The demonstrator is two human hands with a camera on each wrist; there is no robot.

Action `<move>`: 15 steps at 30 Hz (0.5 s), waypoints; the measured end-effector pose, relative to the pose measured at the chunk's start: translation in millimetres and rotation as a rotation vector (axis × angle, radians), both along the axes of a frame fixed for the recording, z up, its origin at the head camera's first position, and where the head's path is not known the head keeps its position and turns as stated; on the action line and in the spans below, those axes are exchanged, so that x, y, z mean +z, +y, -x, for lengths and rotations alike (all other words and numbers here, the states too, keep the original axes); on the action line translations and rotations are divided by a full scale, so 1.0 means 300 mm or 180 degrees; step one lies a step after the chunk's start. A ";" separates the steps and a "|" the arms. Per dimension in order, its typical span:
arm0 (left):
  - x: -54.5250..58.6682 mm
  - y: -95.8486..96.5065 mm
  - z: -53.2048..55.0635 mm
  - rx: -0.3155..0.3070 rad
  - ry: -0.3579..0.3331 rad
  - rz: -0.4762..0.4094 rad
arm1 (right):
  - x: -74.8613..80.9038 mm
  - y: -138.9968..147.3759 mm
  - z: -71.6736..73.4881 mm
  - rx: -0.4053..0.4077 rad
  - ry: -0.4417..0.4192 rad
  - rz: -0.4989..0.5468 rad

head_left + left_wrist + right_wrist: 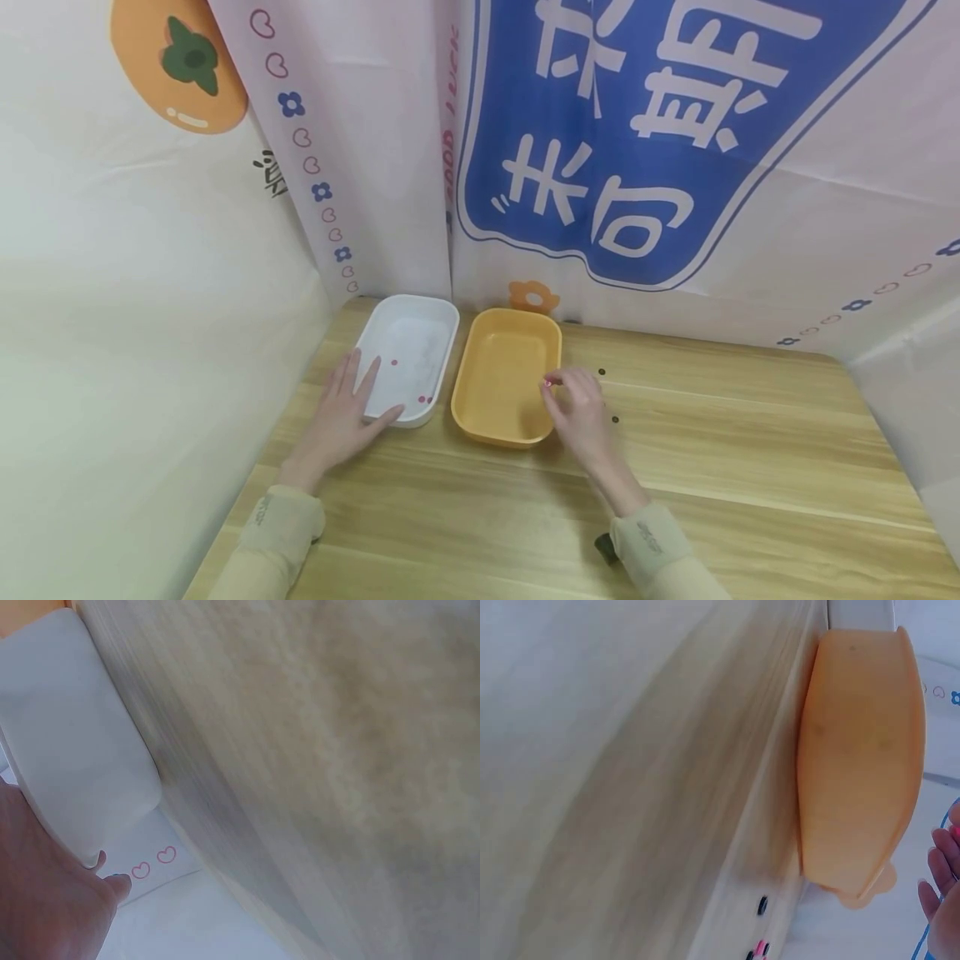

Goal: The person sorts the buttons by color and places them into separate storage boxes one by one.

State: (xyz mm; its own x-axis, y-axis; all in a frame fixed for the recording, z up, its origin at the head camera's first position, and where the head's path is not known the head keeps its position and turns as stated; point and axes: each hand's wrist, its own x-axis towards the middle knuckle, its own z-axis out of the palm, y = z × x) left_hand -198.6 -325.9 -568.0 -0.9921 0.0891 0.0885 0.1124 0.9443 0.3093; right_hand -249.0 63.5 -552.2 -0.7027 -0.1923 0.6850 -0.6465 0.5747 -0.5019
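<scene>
My right hand (583,414) pinches a small pink piece (547,383) between thumb and forefinger, over the right rim of the yellow tray (504,379). Nothing shows inside that tray. To its left, my left hand (339,423) rests with spread fingers on the near left rim of the white tray (452,329). Several small round red pieces (393,362) lie in the white tray. In the left wrist view, part of the left hand (52,892) shows at the white tray's edge (82,712).
Small dark round pieces (615,419) lie on the wooden table (750,467) right of the yellow tray. In the right wrist view, a pink piece (760,947) lies among dark ones. A printed cloth (750,250) hangs behind the table.
</scene>
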 end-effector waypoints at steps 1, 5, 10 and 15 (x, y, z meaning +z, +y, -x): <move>-0.001 -0.001 0.001 0.0003 -0.0012 0.0006 | 0.002 -0.009 0.002 0.0009 0.0012 -0.0003; -0.007 -0.006 0.002 0.0004 -0.0020 0.0013 | 0.015 -0.044 0.010 0.0079 0.0034 -0.0006; -0.012 -0.009 0.005 -0.0009 0.0013 0.0031 | 0.024 -0.088 0.021 0.0155 0.0030 -0.0002; -0.012 -0.009 0.006 -0.0025 0.0035 0.0006 | 0.025 -0.131 0.035 0.0232 0.0032 0.0028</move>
State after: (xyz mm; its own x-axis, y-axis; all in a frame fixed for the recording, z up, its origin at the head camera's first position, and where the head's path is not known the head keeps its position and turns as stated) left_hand -200.5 -328.4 -571.5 -0.9903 0.0971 0.0991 0.1232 0.9440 0.3061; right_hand -259.6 24.2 -544.6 -0.6802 -0.2366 0.6938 -0.6914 0.5214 -0.5001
